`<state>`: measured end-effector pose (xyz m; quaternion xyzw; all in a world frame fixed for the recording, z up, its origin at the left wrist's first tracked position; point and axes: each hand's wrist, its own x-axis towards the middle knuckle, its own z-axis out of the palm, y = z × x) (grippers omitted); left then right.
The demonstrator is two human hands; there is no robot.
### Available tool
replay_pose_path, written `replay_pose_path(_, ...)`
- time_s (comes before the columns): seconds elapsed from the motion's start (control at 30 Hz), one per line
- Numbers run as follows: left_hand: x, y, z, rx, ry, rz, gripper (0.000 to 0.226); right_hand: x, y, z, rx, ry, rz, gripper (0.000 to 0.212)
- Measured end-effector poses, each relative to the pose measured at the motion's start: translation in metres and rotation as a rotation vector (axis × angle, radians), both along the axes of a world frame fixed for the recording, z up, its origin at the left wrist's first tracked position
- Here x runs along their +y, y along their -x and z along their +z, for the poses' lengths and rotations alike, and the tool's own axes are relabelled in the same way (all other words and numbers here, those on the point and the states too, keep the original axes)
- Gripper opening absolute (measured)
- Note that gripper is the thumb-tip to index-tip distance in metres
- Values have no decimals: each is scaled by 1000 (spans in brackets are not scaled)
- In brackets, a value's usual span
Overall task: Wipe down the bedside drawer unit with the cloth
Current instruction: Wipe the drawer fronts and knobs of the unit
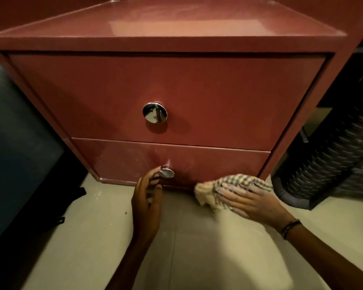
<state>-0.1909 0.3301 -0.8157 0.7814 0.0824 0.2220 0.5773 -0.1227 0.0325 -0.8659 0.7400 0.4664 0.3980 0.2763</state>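
My right hand [252, 200] lies flat with straight fingers [228, 192] pressing the checked cloth [235, 185] against the bottom right corner of the lower drawer front [218, 164] of the red bedside drawer unit [176, 84], just above the floor [197, 248]. My left hand [148, 197] is loosely spread, holding nothing, its fingertips touching the lower chrome knob [166, 172]. The unwiped stretch runs leftward along the drawer's long axis, so I judge the cloth hand sweeps toward that knob.

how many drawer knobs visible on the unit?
2. The upper knob sits mid-front of the top drawer; the lower knob is on the bottom drawer, with the left hand fingers touching it. No others visible.
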Motion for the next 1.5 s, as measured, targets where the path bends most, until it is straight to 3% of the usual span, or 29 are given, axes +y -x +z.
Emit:
replay_pose_path(0.07,3,2,1,1,-16,-36,43,-25,5,-4,17,72,-14,62)
replay_pose_path(0.17,7,3,2,10,-21,-58,44,-37,7,11,18,24,-19,50)
replay_pose_path(0.4,2,1,3,-12,-18,-31,39,58,-13,51,-31,-251,69,44)
replay_pose_path(0.53,6,3,4,-24,-33,-56,39,76,-16,19,-12,-68,72,52)
replay_pose_path(0.77,9,2,3,6,-35,-59,40,9,-5,9,-16,92,48,64)
replay_pose_path(0.9,8,0,-1,31,-10,-35,42,18,-2,38,-39,-152,20,48)
replay_pose_path(1.07,4,1,3,0,-11,-30,37,85,-12,64,-75,-393,39,53)
replay_pose_path(1.2,6,0,2,5,-9,-30,38,104,-16,46,-30,-238,86,49)
replay_pose_path(1.5,6,2,1,17,-14,-42,42,38,-1,10,152,-84,53,60)
